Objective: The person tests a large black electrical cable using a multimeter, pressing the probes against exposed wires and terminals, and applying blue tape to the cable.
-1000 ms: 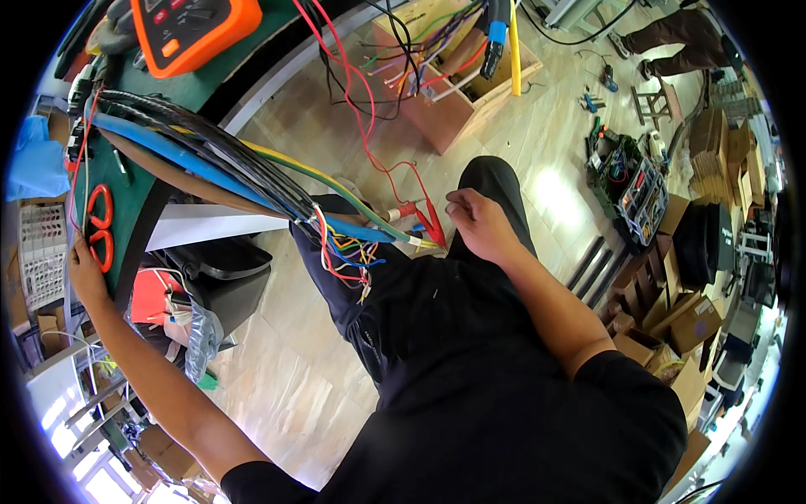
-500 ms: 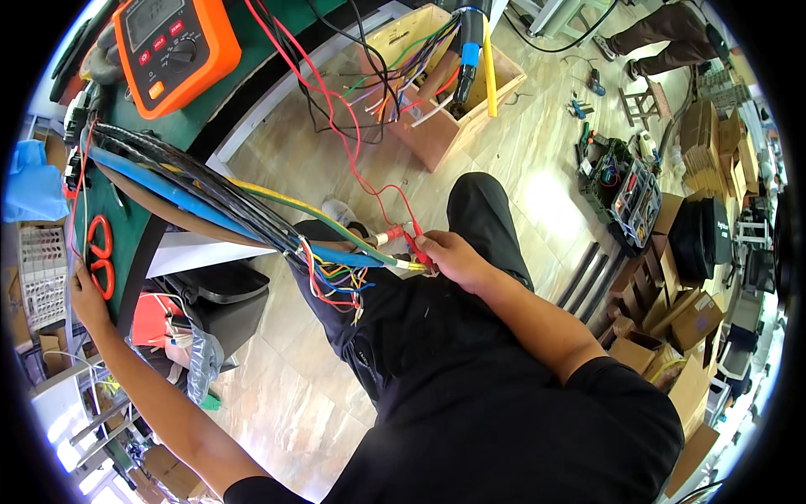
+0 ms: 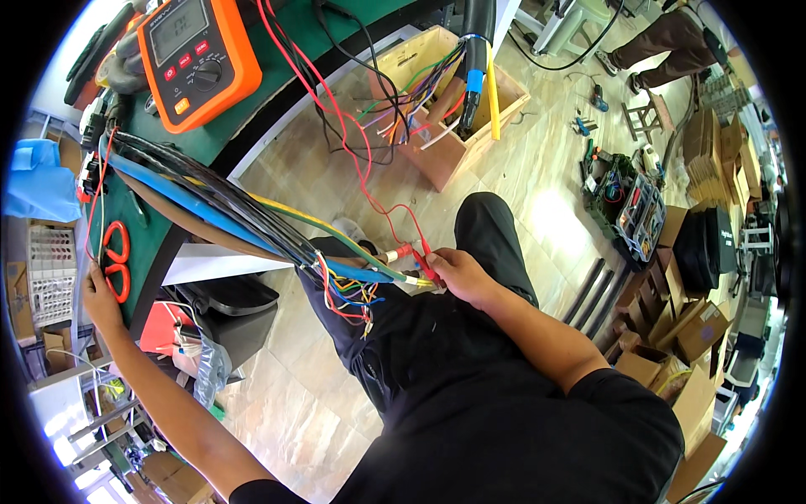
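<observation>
My right hand [image 3: 460, 273], just right of centre over my lap, grasps the red crocodile clip [image 3: 430, 273] between thumb and fingers. Its tip sits by the end of the yellow-green cable [image 3: 332, 225]; I cannot tell whether the jaws bite metal. I'd squeeze the grips squarely, seat the bite on bare conductor rather than sleeve, and tug lightly before letting go. The loose coloured wires [image 3: 353, 307], at eight o'clock from the clip, look easy to snag, so I'd keep the tip clear of them.

At nine o'clock my left hand [image 3: 102, 296] rests near the orange-handled scissors [image 3: 118, 273] and a thin red wire [image 3: 102, 193]; whether it grips anything I can't tell. The red lead [image 3: 363, 168] wants slack, lest it pull the clip sideways. Beyond, toward half past ten, the orange dial meter [image 3: 201, 67] lies on the green desk [image 3: 220, 139], its screen facing me.
</observation>
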{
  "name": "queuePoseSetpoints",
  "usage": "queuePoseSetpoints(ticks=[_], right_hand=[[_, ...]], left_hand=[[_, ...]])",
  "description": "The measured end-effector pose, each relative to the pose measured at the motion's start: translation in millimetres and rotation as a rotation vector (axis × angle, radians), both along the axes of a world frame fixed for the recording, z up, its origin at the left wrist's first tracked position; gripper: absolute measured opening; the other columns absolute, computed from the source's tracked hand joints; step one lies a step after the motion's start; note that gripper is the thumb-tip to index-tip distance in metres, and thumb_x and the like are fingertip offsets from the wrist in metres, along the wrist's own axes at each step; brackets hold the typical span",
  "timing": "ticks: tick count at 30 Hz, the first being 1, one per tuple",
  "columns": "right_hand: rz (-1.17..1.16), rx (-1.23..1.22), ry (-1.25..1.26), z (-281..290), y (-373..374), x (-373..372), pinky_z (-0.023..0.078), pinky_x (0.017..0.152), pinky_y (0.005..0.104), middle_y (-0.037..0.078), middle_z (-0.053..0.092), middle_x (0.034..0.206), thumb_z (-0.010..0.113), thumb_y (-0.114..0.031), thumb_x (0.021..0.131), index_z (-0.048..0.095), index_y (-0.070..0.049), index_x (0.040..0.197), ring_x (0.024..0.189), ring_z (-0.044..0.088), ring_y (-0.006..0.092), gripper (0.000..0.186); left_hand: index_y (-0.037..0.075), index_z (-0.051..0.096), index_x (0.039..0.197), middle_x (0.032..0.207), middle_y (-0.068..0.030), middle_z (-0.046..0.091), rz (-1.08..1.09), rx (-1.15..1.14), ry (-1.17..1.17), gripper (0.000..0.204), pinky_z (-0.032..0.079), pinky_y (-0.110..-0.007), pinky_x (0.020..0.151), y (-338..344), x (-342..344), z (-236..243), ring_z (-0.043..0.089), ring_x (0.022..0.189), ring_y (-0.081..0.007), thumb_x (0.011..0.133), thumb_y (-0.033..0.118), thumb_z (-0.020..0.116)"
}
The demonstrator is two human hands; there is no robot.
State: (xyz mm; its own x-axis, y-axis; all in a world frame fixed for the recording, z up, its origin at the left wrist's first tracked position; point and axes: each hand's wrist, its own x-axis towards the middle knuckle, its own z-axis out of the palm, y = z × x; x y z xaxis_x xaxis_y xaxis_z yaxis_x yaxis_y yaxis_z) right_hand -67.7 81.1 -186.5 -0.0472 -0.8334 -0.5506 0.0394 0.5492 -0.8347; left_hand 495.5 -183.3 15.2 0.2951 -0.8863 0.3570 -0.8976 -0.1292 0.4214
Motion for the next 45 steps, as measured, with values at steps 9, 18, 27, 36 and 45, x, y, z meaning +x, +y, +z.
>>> queuePoseSetpoints(ticks=[9,18,27,36,45], right_hand=[[-0.181,-0.116,0.049,-7,1,-9,0.049,0.068,0.0297,0.009,0.065,0.088,0.050,-0.031,0.098,0.062,0.003,0.101,0.078,0.061,0.0150,0.036],[-0.382,-0.394,0.063,52,-33,-27,0.049,0.071,0.0268,0.006,0.065,0.101,0.051,-0.021,0.097,0.057,0.000,0.114,0.086,0.061,0.0137,0.028],[-0.653,-0.639,-0.109,131,-81,-26,0.049,0.064,0.0264,0.006,0.062,0.090,0.050,-0.019,0.098,0.056,0.003,0.112,0.071,0.057,0.0100,0.027],[-0.550,-0.535,0.118,167,-99,-46,0.050,0.055,0.0260,0.011,0.062,0.092,0.052,-0.022,0.096,0.051,0.008,0.120,0.063,0.061,0.0146,0.038],[-0.489,-0.485,-0.161,120,-78,-36,0.050,0.065,0.0284,0.008,0.065,0.095,0.047,-0.019,0.097,0.056,0.003,0.121,0.074,0.062,0.0148,0.034]], left_hand=[[-0.003,0.064,0.113,0.102,-0.0191,0.066,-0.043,-0.061,0.022,0.056,0.045,-0.036,0.086,8,-17,1,0.061,0.094,-0.0263,0.096,0.047,0.048],[-0.003,0.062,0.117,0.108,-0.0191,0.066,-0.041,-0.024,-0.003,0.056,0.044,-0.035,0.090,10,-25,5,0.061,0.101,-0.0268,0.096,0.046,0.047],[-0.003,0.063,0.117,0.110,-0.0182,0.065,-0.046,-0.048,0.020,0.051,0.043,-0.034,0.092,8,-16,2,0.061,0.104,-0.0267,0.097,0.041,0.049],[-0.004,0.062,0.116,0.111,-0.0188,0.066,-0.007,-0.155,0.030,0.048,0.043,-0.035,0.092,12,-12,5,0.061,0.103,-0.0289,0.098,0.038,0.047],[-0.001,0.064,0.108,0.107,-0.0135,0.067,-0.586,-0.518,0.194,0.023,0.047,-0.034,0.088,127,-266,59,0.063,0.100,-0.0251,0.094,0.013,0.051]])
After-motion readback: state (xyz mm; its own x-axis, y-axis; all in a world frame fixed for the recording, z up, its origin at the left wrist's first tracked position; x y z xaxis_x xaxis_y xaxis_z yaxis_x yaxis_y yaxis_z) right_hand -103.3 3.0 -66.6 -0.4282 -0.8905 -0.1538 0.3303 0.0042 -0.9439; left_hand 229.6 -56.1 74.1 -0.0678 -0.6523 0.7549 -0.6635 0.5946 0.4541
